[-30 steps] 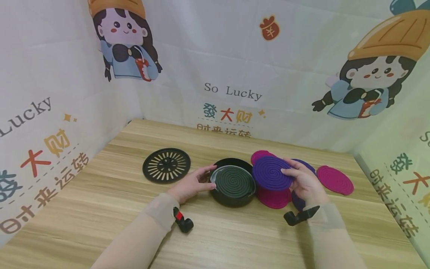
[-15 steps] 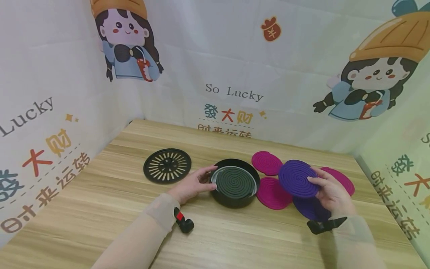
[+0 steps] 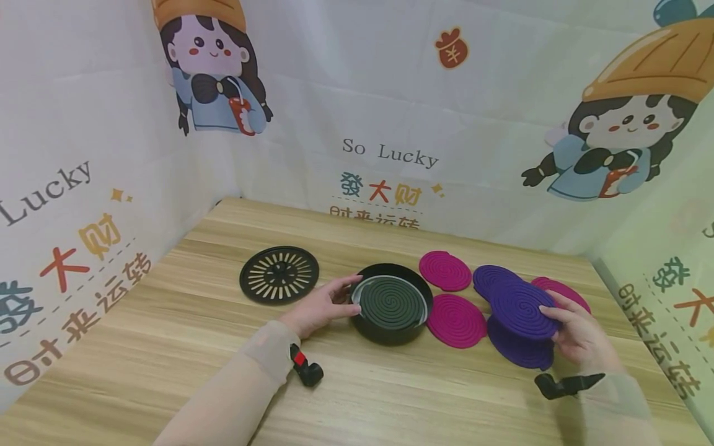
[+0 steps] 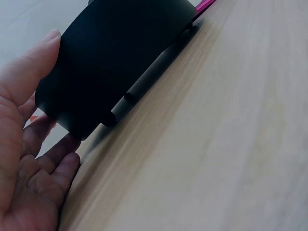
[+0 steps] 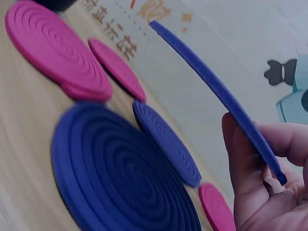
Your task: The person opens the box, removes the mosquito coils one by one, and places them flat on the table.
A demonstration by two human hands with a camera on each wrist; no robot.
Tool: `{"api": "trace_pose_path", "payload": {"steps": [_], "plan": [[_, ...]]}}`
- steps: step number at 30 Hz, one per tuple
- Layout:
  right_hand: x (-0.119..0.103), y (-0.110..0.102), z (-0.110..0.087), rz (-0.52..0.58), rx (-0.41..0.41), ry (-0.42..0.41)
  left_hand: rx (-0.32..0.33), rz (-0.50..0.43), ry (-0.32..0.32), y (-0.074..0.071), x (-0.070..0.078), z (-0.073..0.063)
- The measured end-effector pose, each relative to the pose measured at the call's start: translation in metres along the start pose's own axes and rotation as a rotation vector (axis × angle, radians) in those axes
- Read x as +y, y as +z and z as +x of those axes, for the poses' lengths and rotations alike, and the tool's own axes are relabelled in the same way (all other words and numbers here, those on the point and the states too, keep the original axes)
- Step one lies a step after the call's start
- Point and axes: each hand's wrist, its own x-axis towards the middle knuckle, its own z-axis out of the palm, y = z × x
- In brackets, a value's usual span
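Note:
My left hand (image 3: pixel 317 308) holds the left side of a round black mosquito coil tin (image 3: pixel 388 336), thumb and fingers spread along its wall. In the tin lies a dark green mosquito coil (image 3: pixel 390 302). On the right, my right hand (image 3: pixel 582 339) pinches a purple mosquito coil (image 3: pixel 524 310) by its edge between thumb and fingers. It is raised and tilted, seen edge-on in the right wrist view. Below it a second purple coil (image 5: pixel 125 168) lies on the table, with another purple coil (image 5: pixel 166 142) behind.
Two pink coils (image 3: pixel 456 321) lie right of the tin, and a third pink coil (image 3: pixel 563 291) sits partly behind my right hand. Left of the tin rests a black slotted lid (image 3: pixel 279 275). A printed cloth (image 3: pixel 312 93) hangs around the wooden table (image 3: pixel 357 396).
My right hand has carried the purple coil to the right, from beside the tin to above the purple coils. My left hand has stayed at the tin.

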Motion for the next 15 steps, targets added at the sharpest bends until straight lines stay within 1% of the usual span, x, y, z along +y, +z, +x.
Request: {"api": "trace_pose_path", "payload": {"steps": [3,6,12,13,15], "plan": [[-0.003,-0.006,-0.006,0.007,0.022,0.005,-0.003,0.001,0.001,0.0,0.0,0.0],[-0.004,-0.014,-0.009,0.033,0.028,-0.002,-0.007,-0.001,0.006,0.0,0.0,0.0],[-0.005,-0.039,-0.016,0.009,0.024,0.002,-0.011,0.0,0.006,0.0,-0.001,0.001],[-0.005,-0.046,-0.017,0.02,0.002,0.003,-0.011,-0.001,0.005,0.0,-0.001,0.001],[-0.005,-0.054,-0.019,0.028,0.009,0.012,-0.012,-0.001,0.004,0.0,-0.001,0.001]]}}
